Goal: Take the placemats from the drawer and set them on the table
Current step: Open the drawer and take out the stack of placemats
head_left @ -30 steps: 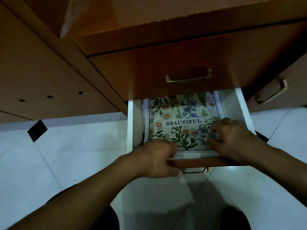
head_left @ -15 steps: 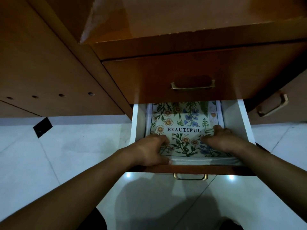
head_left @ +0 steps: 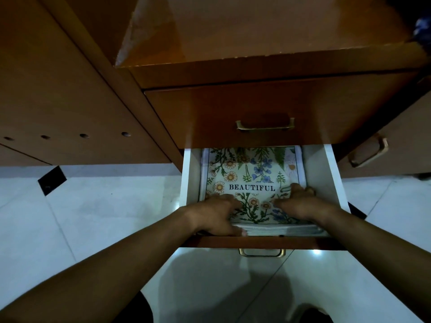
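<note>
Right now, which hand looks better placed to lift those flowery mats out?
The left hand, probably: its thumb hooks the placemats' near edge. The right hand lies flat on top.

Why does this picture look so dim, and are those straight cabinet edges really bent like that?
Head view: the room is dim, and the brightest area is the open drawer with the floral placemats; small glare spots sit on the floor tiles; the cabinet top bows from wide-angle distortion; the left hand and right hand look sharp.
</note>
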